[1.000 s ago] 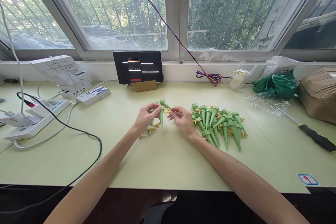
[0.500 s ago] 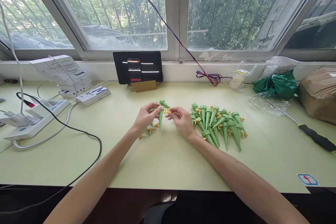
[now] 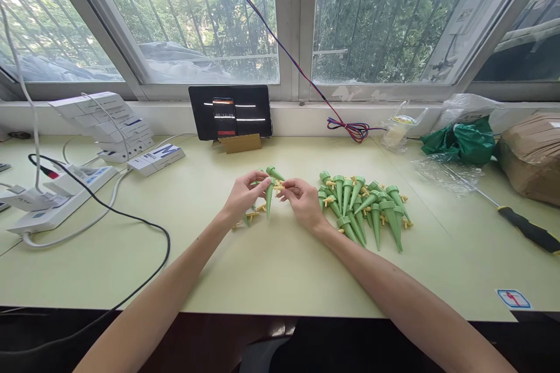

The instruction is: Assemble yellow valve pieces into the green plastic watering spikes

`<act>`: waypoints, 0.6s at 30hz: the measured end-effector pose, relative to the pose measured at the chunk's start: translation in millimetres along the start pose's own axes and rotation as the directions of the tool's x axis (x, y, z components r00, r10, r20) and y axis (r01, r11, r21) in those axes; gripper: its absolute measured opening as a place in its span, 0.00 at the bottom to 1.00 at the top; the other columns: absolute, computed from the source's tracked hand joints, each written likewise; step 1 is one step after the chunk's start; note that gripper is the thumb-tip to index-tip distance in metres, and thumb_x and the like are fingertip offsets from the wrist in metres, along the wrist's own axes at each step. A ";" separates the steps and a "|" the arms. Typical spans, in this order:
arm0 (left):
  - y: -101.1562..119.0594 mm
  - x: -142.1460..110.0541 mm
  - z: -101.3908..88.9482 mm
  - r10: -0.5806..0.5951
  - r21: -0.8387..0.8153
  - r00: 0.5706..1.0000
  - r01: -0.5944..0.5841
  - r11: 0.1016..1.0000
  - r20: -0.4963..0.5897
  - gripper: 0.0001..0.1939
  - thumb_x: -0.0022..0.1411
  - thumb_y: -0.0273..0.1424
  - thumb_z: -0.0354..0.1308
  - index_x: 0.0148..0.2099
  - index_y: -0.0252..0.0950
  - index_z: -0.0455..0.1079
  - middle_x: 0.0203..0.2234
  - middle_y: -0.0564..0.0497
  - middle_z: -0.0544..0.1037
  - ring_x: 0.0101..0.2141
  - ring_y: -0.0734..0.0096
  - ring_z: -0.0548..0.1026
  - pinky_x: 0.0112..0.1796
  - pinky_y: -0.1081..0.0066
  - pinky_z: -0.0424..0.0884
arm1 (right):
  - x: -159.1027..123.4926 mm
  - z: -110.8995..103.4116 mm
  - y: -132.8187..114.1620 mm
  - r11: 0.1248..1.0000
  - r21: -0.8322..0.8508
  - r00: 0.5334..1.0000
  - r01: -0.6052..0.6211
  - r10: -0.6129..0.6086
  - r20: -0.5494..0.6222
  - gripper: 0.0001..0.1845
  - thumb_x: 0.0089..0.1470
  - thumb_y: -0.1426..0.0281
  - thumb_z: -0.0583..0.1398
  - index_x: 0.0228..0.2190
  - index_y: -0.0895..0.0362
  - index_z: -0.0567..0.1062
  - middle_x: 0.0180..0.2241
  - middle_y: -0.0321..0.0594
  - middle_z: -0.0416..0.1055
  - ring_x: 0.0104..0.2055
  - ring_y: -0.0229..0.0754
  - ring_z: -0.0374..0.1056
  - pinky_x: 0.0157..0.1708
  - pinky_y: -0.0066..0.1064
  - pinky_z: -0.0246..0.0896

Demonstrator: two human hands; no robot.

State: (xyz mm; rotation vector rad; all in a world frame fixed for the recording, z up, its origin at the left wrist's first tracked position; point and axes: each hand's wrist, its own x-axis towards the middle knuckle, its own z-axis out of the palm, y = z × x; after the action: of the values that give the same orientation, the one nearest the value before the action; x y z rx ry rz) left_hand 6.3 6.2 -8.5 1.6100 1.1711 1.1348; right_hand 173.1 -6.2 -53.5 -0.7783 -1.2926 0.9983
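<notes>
Between the fingers of my left hand (image 3: 246, 194) is a green plant watering spike (image 3: 268, 203), its pointed end hanging down. My right hand (image 3: 303, 201) pinches the small yellow valve (image 3: 279, 187) at the spike's upper side. Just behind my fingertips lies another green spike (image 3: 275, 172). More spikes with yellow valves (image 3: 252, 215) lie under and beside my left hand, which partly hides them. To the right of my right hand, several green spikes with yellow valves (image 3: 359, 207) are heaped on the table.
A tablet (image 3: 251, 111) leans at the back on a cardboard stand (image 3: 240, 144). White boxes (image 3: 118, 128) and a power strip (image 3: 65, 198) with cables are on the left. At right are a screwdriver (image 3: 527, 228), a green bag (image 3: 464, 143) and a brown package (image 3: 531, 157).
Both hands stay almost in place on the spike and its valve. The fingers of my right hand have shifted very slightly; the heap is unchanged.
</notes>
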 end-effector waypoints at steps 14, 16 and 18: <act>-0.9 0.0 0.6 -0.010 0.037 1.000 0.010 0.999 -0.013 0.19 0.55 0.48 0.63 0.39 0.37 0.74 0.35 0.48 0.77 0.34 0.67 0.76 0.36 0.67 0.77 | -1.2 -1.3 -3.0 0.999 -0.054 1.000 -0.001 0.002 0.013 0.12 0.53 0.61 0.63 0.32 0.57 0.74 0.27 0.38 0.73 0.27 0.40 0.73 0.29 0.32 0.73; -0.4 -0.3 0.8 -0.009 0.039 1.000 0.010 0.999 -0.013 0.20 0.55 0.48 0.63 0.39 0.37 0.74 0.35 0.48 0.78 0.34 0.66 0.76 0.36 0.66 0.77 | -1.4 -1.4 -4.1 0.998 -0.066 1.000 -0.001 0.002 0.015 0.12 0.53 0.60 0.63 0.32 0.57 0.74 0.26 0.38 0.73 0.26 0.40 0.73 0.29 0.32 0.72; 0.4 -0.7 1.1 -0.006 0.041 1.000 0.006 0.999 -0.012 0.20 0.55 0.49 0.63 0.39 0.37 0.75 0.34 0.48 0.78 0.34 0.66 0.77 0.36 0.66 0.77 | -1.5 -1.3 -5.3 0.997 -0.079 1.000 -0.001 0.003 0.018 0.12 0.54 0.60 0.63 0.32 0.57 0.74 0.25 0.37 0.73 0.26 0.40 0.73 0.28 0.32 0.72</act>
State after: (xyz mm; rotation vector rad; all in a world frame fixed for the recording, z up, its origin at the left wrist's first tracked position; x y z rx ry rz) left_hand 7.3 5.4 -8.5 1.6323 1.2132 1.1240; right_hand 175.2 -9.5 -49.5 -0.8324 -1.3533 0.9624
